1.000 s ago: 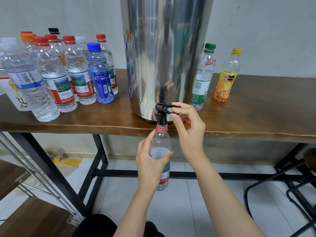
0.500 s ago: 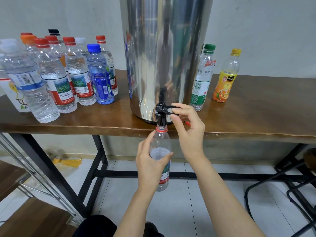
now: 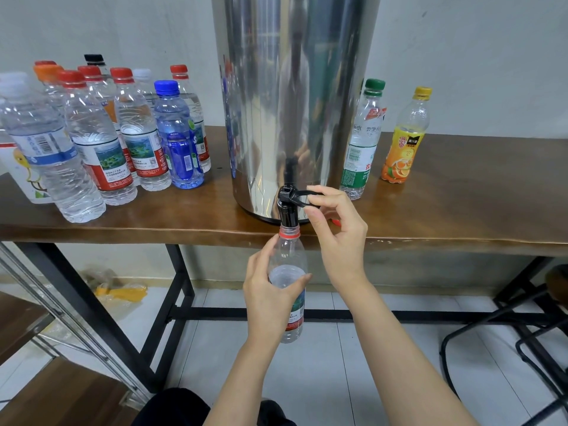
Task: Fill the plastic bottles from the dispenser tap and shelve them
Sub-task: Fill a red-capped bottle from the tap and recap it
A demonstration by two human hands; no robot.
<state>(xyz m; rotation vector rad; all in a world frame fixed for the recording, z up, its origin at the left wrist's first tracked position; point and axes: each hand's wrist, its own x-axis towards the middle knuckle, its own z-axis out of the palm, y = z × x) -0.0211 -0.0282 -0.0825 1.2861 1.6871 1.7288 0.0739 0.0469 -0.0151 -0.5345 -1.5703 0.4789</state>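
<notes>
A tall steel dispenser (image 3: 295,96) stands on the brown table (image 3: 445,210). Its black tap (image 3: 288,207) juts over the front edge. My left hand (image 3: 270,296) grips an uncapped clear bottle (image 3: 290,259) with a red neck ring, its mouth right under the spout. Water stands about two thirds up the bottle. My right hand (image 3: 338,232) pinches the tap's black lever. A small red cap (image 3: 336,222) lies on the table behind my right hand.
Several capped bottles (image 3: 101,139) crowd the table's left side. A green-capped bottle (image 3: 362,139) and an orange juice bottle (image 3: 405,136) stand to the dispenser's right. Wooden shelves (image 3: 37,364) with a metal frame sit at lower left. Black chair legs (image 3: 522,348) show at lower right.
</notes>
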